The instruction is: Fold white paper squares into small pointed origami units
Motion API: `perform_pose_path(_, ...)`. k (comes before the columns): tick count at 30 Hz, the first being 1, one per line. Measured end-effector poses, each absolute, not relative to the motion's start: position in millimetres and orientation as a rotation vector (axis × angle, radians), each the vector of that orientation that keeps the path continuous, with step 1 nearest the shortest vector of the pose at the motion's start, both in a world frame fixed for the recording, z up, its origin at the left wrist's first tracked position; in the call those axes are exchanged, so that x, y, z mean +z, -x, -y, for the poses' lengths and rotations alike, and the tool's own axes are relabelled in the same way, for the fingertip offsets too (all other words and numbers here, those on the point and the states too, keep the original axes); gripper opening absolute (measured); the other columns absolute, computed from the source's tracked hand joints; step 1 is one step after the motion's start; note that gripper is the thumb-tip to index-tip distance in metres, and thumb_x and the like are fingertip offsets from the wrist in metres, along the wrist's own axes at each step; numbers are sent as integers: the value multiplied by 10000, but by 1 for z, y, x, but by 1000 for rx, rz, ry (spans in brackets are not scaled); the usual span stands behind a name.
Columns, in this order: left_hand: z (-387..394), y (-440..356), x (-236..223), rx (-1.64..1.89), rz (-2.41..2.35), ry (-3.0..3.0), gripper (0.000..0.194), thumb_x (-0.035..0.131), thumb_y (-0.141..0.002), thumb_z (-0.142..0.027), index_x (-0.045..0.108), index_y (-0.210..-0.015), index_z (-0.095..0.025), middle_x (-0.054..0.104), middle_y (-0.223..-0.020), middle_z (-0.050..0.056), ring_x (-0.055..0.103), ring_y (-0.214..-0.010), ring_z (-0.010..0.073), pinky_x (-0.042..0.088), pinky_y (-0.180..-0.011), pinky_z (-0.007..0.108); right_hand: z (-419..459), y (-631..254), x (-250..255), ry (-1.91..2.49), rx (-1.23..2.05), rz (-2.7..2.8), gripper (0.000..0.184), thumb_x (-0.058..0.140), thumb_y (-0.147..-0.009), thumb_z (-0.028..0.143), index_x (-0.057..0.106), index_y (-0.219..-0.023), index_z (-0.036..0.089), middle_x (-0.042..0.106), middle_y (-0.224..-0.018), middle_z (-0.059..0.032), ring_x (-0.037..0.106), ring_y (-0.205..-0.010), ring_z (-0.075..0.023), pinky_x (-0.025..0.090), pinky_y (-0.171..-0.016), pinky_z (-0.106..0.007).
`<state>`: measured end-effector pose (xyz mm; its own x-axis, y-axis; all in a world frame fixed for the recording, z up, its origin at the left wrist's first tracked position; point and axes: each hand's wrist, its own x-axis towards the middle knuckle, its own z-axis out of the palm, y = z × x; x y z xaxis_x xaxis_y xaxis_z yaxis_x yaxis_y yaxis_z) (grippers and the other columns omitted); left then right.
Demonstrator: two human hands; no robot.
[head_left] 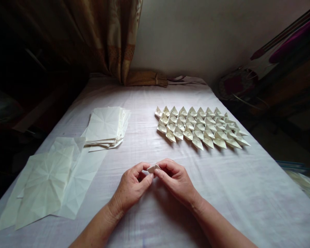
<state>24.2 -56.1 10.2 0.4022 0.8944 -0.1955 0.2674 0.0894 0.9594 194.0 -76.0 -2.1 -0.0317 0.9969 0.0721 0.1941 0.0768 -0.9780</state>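
Head view: small folded paper piece point(152, 169) held up between both hands, over the near middle of the cloth-covered surface point(136, 144). Fingertips hide its right end and part of its lower edge. Left hand point(131, 182) curled, thumb and forefinger closed on it; right hand point(178, 181) likewise, pinching the other end. Far fingers partly hidden; forearms cut off by the bottom edge. Dark left background hard to make out. Long axis runs side to side, pointed end leftward.
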Motion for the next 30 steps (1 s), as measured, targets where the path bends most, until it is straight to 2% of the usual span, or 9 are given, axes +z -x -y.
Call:
perform_pose_path(3,55,-24,8,659,-1112,-1354,244,634,-818,-394,675,-858,-157,661,-755,14,569,-609,109,452,-576,199,76,-194,-3,1309,1135,1369,169,623,-845,322,703,-803,179,678,-751,-32,597,-685,-147,465,-644,-252)
perform_pose_path(7,53,-23,10,597,-1159,-1132,350,675,-753,-488,622,-832,-151,572,-606,-23,502,-483,86,349,-390,154,75,-195,-2,1292,1177,1366,242,569,-889,360,703,-816,173,692,-769,-33,606,-711,-145,472,-684,-252)
perform_pose_path(12,50,-23,17,597,-1172,-1010,445,743,-664,-470,565,-943,-172,588,-670,-32,557,-503,94,302,-327,118,75,-195,0,1333,1171,1377,255,588,-864,366,673,-729,168,627,-650,0,530,-604,-114,429,-586,-224)
perform_pose_path(15,49,-22,19,634,-1136,-994,537,736,-677,-430,556,-1120,-185,556,-646,-55,571,-515,100,316,-330,116,76,-194,0,1367,1158,1366,281,570,-877,365,624,-677,175,563,-584,17,483,-546,-98,405,-529,-211)
perform_pose_path(18,48,-20,18,675,-1104,-968,645,711,-699,-413,522,-1276,-195,552,-659,-55,578,-523,99,320,-328,119,78,-193,-2,1295,1028,1402,139,552,-891,301,638,-908,193,637,-799,-24,555,-620,-110,453,-544,-211)
perform_pose_path(20,48,-18,17,682,-1094,-956,635,699,-711,-415,540,-1283,-190,576,-690,-38,581,-529,98,322,-329,123,79,-192,-2,1198,880,1526,205,557,-875,217,621,-1070,223,634,-996,-63,608,-737,-131,501,-609,-230)
perform_pose_path(22,48,-17,15,678,-1087,-960,583,691,-723,-421,584,-1242,-178,613,-742,-12,577,-535,93,328,-334,125,80,-191,-2,1119,740,1665,250,568,-860,158,639,-1084,242,602,-1090,-82,629,-873,-158,534,-736,-271)
perform_pose_path(25,48,-15,13,658,-1074,-979,519,681,-745,-443,639,-1176,-158,654,-816,26,570,-553,89,338,-347,127,79,-190,-1,1089,635,1718,180,583,-882,157,677,-1011,242,606,-1042,-79,635,-925,-170,536,-811,-289)
perform_pose_path(30,47,-11,14,562,-1008,-1047,552,668,-767,-543,681,-1145,-141,671,-866,70,571,-585,102,335,-367,139,77,-192,1,1144,648,1689,117,563,-922,193,673,-945,222,668,-834,-38,631,-753,-145,513,-679,-251)
